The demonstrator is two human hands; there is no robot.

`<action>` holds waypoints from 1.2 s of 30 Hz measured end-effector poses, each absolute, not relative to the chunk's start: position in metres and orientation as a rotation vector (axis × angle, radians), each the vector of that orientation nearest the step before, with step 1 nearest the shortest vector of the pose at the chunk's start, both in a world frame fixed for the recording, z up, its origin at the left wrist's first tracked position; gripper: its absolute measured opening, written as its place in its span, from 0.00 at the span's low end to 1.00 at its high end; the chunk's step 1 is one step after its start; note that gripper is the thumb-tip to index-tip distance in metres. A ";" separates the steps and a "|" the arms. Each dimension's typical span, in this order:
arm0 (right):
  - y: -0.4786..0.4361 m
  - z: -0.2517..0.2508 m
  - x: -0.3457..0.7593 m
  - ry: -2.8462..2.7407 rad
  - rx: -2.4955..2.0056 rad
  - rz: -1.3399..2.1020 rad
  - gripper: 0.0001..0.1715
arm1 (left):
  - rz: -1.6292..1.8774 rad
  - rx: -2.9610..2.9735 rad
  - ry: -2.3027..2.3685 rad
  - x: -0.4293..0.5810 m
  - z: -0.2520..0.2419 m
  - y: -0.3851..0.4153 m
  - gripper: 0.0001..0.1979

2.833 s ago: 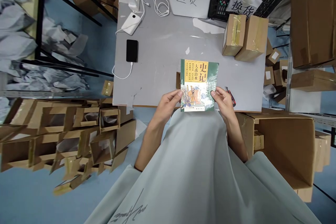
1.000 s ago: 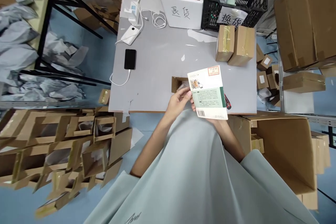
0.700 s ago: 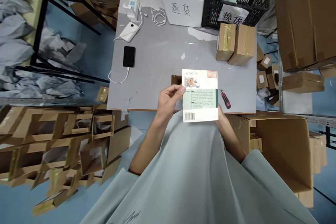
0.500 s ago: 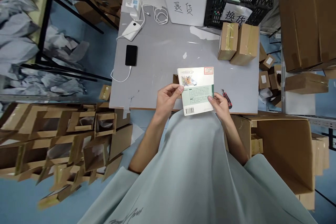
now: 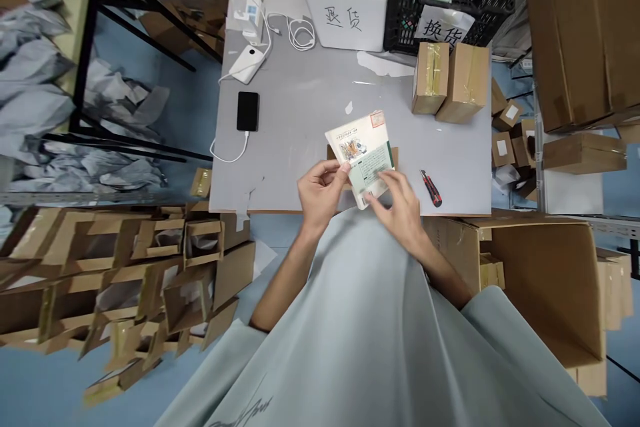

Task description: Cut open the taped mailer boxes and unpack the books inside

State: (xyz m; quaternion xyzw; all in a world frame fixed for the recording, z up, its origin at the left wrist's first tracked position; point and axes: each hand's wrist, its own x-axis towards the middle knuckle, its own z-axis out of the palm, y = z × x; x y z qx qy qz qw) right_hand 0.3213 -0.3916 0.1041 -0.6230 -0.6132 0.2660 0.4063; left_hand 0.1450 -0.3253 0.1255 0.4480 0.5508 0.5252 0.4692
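By the left hand [image 5: 320, 193], the left edge of a book [image 5: 361, 150] is pinched; at its lower right, the thumb and fingers of the right hand [image 5: 404, 213] are parted, and whether a grip is made cannot be told. The book is held aslant, back cover up, above the near part of the surface [image 5: 300, 107]. It is judged light, bendable and smooth, its corners easily creased, best held by both long edges. Farther off, two taped cartons [image 5: 465, 83] are seen
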 end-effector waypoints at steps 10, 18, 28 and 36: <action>-0.385 0.084 0.321 -1.237 -1.506 1.059 0.24 | 1.200 1.285 1.343 0.163 0.130 -0.332 0.24; -0.372 0.082 0.353 -0.950 -1.312 1.270 0.31 | 0.939 0.963 1.234 0.116 0.079 -0.307 0.33; -0.350 0.078 0.381 -1.213 -1.299 1.144 0.24 | 1.055 1.192 1.135 0.112 0.076 -0.300 0.23; -0.342 0.086 0.385 -1.292 -1.195 0.963 0.11 | 1.121 1.622 1.061 0.102 0.101 -0.299 0.07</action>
